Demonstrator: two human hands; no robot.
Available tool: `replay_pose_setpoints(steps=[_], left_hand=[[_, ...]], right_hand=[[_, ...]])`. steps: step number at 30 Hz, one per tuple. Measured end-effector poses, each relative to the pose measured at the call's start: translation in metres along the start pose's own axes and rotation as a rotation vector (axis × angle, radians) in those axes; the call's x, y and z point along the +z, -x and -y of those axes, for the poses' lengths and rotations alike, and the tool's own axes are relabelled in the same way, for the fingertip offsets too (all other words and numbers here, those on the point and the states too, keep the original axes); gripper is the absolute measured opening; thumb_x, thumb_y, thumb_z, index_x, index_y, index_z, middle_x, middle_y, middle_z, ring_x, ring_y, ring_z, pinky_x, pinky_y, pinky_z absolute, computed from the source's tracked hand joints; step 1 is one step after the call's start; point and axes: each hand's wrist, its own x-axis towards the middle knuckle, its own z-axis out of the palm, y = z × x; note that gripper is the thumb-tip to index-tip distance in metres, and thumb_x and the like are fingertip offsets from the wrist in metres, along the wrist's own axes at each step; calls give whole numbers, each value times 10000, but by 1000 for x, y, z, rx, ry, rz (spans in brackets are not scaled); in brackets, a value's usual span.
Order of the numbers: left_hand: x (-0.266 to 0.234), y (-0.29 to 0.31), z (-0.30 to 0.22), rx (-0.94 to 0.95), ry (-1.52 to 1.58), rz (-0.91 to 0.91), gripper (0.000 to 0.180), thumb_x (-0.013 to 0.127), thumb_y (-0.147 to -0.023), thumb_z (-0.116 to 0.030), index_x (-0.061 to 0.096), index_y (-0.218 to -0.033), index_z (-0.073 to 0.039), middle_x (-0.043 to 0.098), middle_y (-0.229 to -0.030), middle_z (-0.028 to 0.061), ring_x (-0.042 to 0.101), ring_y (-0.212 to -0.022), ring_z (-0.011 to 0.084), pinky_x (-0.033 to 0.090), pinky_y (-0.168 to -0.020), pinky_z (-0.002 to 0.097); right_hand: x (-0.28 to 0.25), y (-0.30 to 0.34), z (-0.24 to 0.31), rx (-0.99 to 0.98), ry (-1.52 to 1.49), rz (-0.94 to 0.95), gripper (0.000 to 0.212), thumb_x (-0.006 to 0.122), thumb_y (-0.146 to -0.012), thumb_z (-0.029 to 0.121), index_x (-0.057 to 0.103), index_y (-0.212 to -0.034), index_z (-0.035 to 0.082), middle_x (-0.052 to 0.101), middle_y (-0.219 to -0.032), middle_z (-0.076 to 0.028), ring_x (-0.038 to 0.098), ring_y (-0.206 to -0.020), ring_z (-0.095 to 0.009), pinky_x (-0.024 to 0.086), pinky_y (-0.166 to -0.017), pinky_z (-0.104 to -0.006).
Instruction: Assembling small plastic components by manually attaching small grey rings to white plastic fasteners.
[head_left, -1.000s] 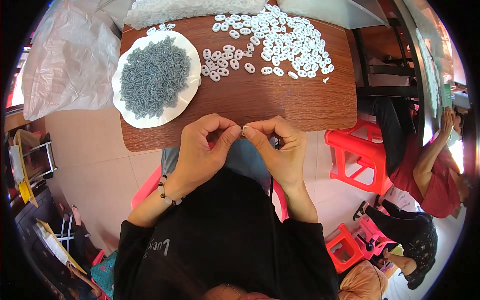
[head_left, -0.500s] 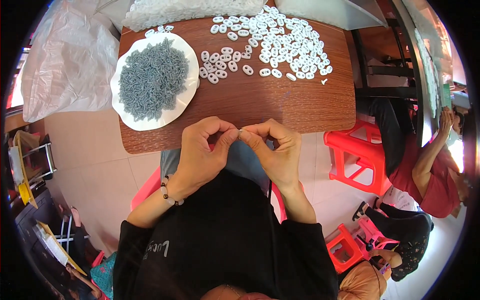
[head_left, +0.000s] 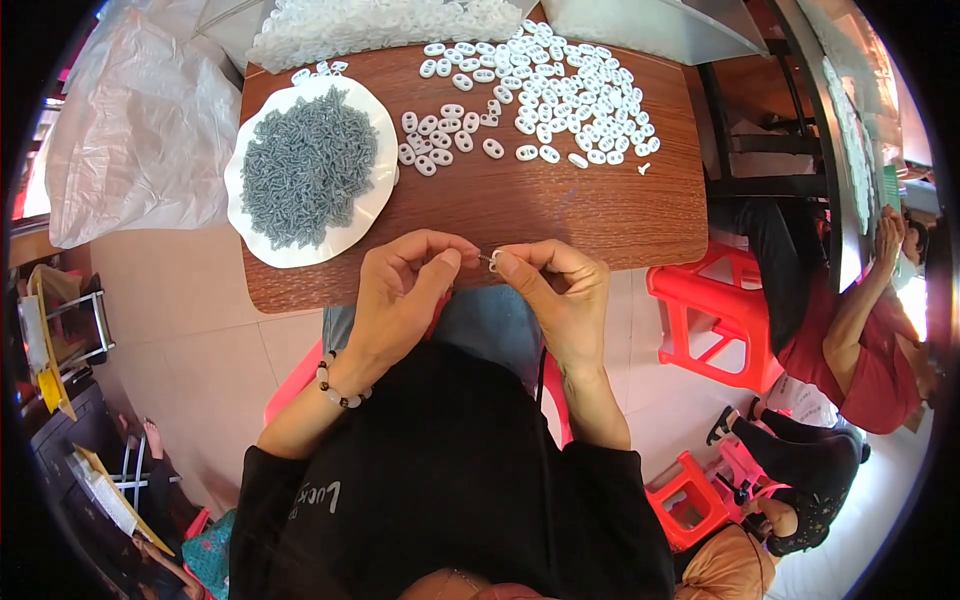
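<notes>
Above my lap, at the table's near edge, my right hand [head_left: 562,300] pinches a small white oval plastic piece [head_left: 494,262] between thumb and index finger. A thin small screw [head_left: 483,258] sticks out of the piece toward the left. My left hand [head_left: 405,290], with a beaded bracelet on its wrist, has its curled fingertips at the screw's other end; the thumb lies back along the index finger. Beyond it, a white wavy-edged plate [head_left: 378,205] bears a heap of grey screws [head_left: 310,165]. Many white two-holed oval pieces [head_left: 580,95] lie scattered over the far table.
The brown wooden table [head_left: 480,205] carries a container of translucent white parts [head_left: 390,30] at its far edge. A plastic bag [head_left: 140,150] hangs at the left. Red stools [head_left: 710,310] stand at the right, where other people sit. A lone small white part [head_left: 644,168] lies near the oval pieces.
My hands have come slightly apart, so the white piece and the screw now show between them. The left thumb has slid back from its fingertip. The view has shifted slightly.
</notes>
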Motion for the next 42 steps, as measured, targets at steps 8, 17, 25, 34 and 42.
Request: replay_pose_setpoints(steps=[8, 17, 25, 34, 42], left_hand=[[6, -1, 6, -39, 74, 18, 196, 657, -906, -139, 693, -958, 46, 692, -844, 64, 621, -794, 72, 468, -691, 190], [-1, -2, 14, -25, 175, 86, 123, 648, -892, -71, 723, -902, 25, 661, -790, 63, 567, -702, 88, 427, -655, 208], [2, -2, 17, -99, 288, 80, 152, 674, -893, -143, 737, -898, -5, 672, -795, 39, 462, -649, 41, 364, -601, 197], [-1, -1, 13, -183, 382, 106, 374, 543, -959, -295, 694, -974, 48, 684, -856, 75, 502, -706, 83, 397, -640, 235], [-1, -2, 10, -162, 347, 90, 286, 575, -935, -228, 699, -971, 27, 682, -854, 72, 513, -713, 80, 395, -641, 224]], right_hand=[[0, 3, 1, -6, -7, 29, 81, 665, -858, -24, 686, -930, -56, 692, -826, -91, 650, -764, -116, 525, -719, -228], [0, 4, 2, -8, 29, 52, 78, 676, -855, -14, 685, -920, -56, 696, -828, -101, 674, -775, -146, 534, -713, -232], [3, 1, 0, -14, -45, 41, 82, 680, -848, -21, 682, -919, -62, 693, -809, -108, 673, -750, -149, 537, -708, -241], [0, 2, 9, 10, -54, 41, 82, 673, -854, -22, 676, -920, -70, 693, -827, -125, 681, -770, -168, 549, -719, -256], [-1, 2, 12, 3, -40, 47, 84, 679, -855, -8, 680, -918, -63, 695, -827, -111, 676, -768, -149, 552, -719, -254]])
